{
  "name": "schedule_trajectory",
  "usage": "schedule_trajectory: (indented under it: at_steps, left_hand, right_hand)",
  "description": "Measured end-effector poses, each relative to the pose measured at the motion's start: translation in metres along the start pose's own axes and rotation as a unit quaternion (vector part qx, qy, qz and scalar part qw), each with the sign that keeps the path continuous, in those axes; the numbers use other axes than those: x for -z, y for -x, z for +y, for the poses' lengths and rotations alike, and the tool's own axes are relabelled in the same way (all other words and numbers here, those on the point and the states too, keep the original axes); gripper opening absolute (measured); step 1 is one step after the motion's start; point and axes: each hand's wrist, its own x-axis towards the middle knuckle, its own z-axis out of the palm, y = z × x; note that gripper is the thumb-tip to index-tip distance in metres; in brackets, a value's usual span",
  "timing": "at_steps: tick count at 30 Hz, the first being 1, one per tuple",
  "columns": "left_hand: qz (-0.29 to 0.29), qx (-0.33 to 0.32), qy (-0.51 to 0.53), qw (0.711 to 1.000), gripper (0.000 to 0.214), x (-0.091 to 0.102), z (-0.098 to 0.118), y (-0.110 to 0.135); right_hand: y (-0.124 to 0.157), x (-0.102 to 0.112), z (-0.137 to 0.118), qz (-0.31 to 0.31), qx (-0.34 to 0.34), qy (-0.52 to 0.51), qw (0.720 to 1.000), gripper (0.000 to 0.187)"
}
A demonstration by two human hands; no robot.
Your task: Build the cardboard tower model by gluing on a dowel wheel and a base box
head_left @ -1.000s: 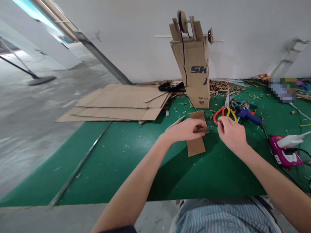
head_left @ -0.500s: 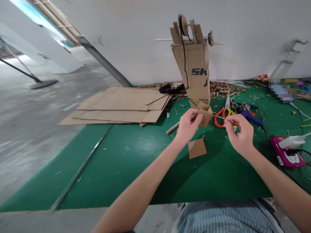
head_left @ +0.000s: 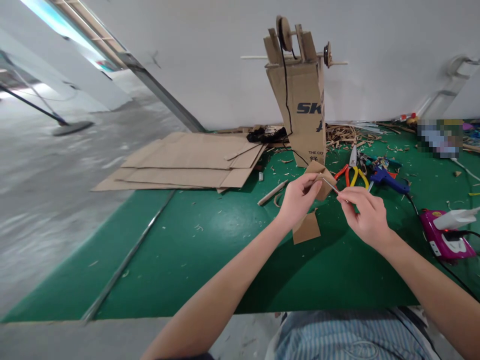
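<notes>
Fingers of left hand (head_left: 299, 202) pinching a cardboard piece (head_left: 324, 187), right hand (head_left: 367, 217) pinching a thin metal rod (head_left: 330, 185)

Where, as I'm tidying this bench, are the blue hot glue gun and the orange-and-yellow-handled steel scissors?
Blue hot glue gun (head_left: 388, 180): head view, on its body.
Orange-and-yellow-handled steel scissors (head_left: 347, 175): head view, on the orange handle.

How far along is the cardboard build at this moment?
Done, it seems: a brown cardboard tower stands topped with a wooden axle and disc wheels. In hand: the left hand holds a small brown cardboard piece, and the right hand brings a thin metal pin to it. Apparently left: a flat brown cardboard piece lying on the green work mat.
</notes>
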Motion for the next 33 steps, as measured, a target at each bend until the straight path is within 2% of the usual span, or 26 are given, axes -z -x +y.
schedule_trajectory:
  at_steps: [5, 13, 19, 25, 33]
  left_hand:
    - [0.029, -0.012, -0.018, 0.999, 0.013, 0.001, 0.003, 0.000]
    - [0.030, 0.007, 0.006, 1.000, 0.013, 0.001, 0.001, 0.000]
    - [0.083, -0.011, -0.048, 0.995, 0.015, 0.002, -0.001, 0.000]
    - [0.062, -0.032, -0.092, 0.993, 0.015, 0.000, -0.003, 0.004]
    - [0.055, -0.022, -0.080, 0.995, 0.018, -0.002, -0.004, 0.004]
  right_hand:
    - [0.002, -0.001, 0.000, -0.024, 0.001, 0.005, 1.000, 0.013]
    - [0.000, -0.001, 0.001, -0.029, 0.008, 0.033, 0.999, 0.013]
    - [0.001, -0.005, 0.002, -0.095, -0.021, 0.114, 0.989, 0.019]
    - [0.005, -0.011, 0.006, -0.158, -0.047, 0.181, 0.970, 0.027]
    - [0.006, -0.011, 0.005, -0.150, -0.034, 0.180, 0.972, 0.028]
